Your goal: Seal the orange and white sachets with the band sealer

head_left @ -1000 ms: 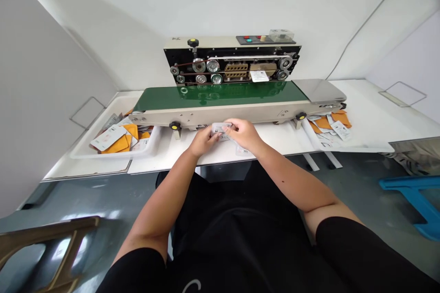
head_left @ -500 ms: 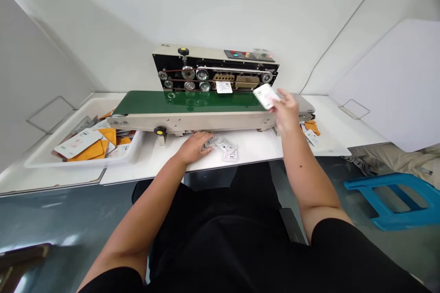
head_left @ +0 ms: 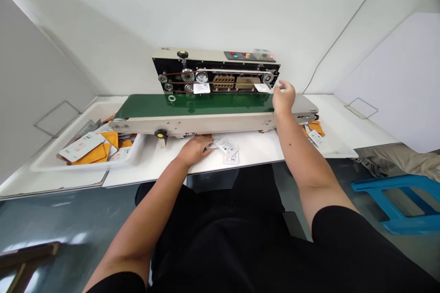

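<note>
My left hand (head_left: 194, 150) rests on the table below the conveyor, fingers curled around the edge of small printed sachets (head_left: 227, 147) that lie overlapped there; its fingertips are partly hidden. My right hand (head_left: 284, 97) is raised over the right end of the green belt (head_left: 147, 105), its fingers loosely bent and apart with nothing seen between them. Just left of it, a white sachet (head_left: 262, 87) has its upper edge in the band sealing machine (head_left: 216, 66). Further left along the machine hangs another white sachet (head_left: 201, 88).
A white tray (head_left: 37, 161) at the left holds white and orange sachets. Under the conveyor's right end, another tray (head_left: 338, 152) holds more sachets (head_left: 314, 136). A blue stool (head_left: 388, 192) stands at the right, near part of another person's leg (head_left: 395, 160).
My right hand has let go of its white sachet, which is now in the machine's right end. The other sachet has travelled left along the machine. My left hand stays on the sachets.
</note>
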Tool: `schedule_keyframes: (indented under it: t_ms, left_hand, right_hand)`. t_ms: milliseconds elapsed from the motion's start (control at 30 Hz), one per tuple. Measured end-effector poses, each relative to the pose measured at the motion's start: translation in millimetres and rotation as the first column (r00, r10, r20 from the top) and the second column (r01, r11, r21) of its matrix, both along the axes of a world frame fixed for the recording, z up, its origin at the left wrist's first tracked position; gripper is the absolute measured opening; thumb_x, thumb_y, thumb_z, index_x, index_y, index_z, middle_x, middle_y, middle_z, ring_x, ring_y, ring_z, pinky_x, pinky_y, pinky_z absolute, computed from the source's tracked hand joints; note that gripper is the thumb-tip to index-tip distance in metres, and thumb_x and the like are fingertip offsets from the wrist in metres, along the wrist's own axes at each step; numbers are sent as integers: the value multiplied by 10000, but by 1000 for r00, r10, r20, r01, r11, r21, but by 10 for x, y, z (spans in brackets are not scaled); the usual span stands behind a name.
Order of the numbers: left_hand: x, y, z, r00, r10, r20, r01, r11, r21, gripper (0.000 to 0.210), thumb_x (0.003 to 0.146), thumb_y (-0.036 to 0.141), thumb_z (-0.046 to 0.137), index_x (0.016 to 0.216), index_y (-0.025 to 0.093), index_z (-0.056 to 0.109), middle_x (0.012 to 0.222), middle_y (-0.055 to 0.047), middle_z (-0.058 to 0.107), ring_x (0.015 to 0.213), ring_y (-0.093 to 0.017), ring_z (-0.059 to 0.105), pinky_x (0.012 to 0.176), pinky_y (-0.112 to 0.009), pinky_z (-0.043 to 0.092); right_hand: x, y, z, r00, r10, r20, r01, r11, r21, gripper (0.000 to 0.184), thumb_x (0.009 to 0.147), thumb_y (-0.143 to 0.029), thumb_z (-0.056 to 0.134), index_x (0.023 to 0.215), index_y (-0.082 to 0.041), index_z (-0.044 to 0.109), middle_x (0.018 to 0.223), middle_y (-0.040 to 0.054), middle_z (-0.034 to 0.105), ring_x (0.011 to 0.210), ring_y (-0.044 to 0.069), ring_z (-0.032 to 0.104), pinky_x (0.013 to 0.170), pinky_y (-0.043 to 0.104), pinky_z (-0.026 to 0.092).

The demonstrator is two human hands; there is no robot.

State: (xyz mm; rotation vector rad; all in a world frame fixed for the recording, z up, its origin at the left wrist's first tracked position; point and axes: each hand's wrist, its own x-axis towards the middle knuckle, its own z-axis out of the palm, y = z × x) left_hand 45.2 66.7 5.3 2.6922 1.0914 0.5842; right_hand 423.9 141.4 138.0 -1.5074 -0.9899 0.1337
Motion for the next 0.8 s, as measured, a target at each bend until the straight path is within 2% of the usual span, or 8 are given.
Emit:
schedule_keyframes:
  t_ms: [100,233,300,400,467,533,667,800]
  left_hand:
    - [17,-42,19,992,20,122,-33,994,105,423,1105,458,431,1196,243,784,1219,-115,780,1177,-286,699,1066,-448,543]
    - [-10,-98,26,941,194,276,-250,951,184,433,1113,472,423,1118,222,777,1001,-116,763,1005,-258,707,921,-379,544]
    - [-44,-106,23,898,249,363,-315,940,135,398,1105,468,445,1099,210,748,960,-96,762,925,-236,713,853,-341,536]
    - [-88,-104,20,825,298,480,-324,945,-31,315,1088,465,490,1101,213,680,873,-46,768,787,-195,708,756,-297,521]
    - [-93,-104,19,793,301,530,-265,953,-145,285,1078,479,511,1115,223,628,835,-21,773,715,-172,695,724,-281,518]
    - [-79,-110,17,790,261,555,-165,962,-217,273,1070,492,520,1111,231,588,843,-17,786,665,-160,684,698,-278,519]
    - [-41,-133,19,830,153,536,-22,970,-242,225,1060,458,540,1067,235,573,875,-23,802,671,-158,694,677,-271,519]
    - [-44,-128,27,873,106,477,-33,987,-159,184,1063,397,541,1041,232,621,889,-15,807,690,-150,702,683,-255,518]
  right_hand:
    - [-341,-518,-303,960,-41,278,7,993,121,393,978,-254,497,1308,-190,702,1203,111,622,1012,179,668,882,300,599]
    - [-895,-1102,-722,899,232,372,-271,961,57,374,986,-320,509,1263,-215,737,1079,92,639,841,177,627,772,319,580]
    - [-1132,-1220,-872,852,424,307,-437,899,-27,358,969,-345,560,1244,-211,745,1000,72,666,768,166,596,739,324,563]
    - [-1403,-1216,-1002,749,661,44,-639,738,-214,435,926,-419,654,1301,-209,720,969,46,704,676,140,566,681,312,541]
    - [-1528,-1161,-1047,676,724,-134,-729,632,-263,497,902,-465,682,1327,-207,698,961,40,715,646,134,556,638,300,523]
    - [-1603,-1105,-1075,624,755,-202,-778,578,-247,463,884,-477,694,1261,-210,713,933,34,712,664,141,565,628,288,505]
    - [-1586,-1040,-1061,648,745,-158,-761,623,-183,305,864,-502,712,925,-203,715,832,24,670,723,162,585,663,280,479]
    - [-1436,-1066,-924,642,732,-229,-765,630,-132,383,838,-574,767,936,-208,707,770,13,649,666,149,563,586,260,443]
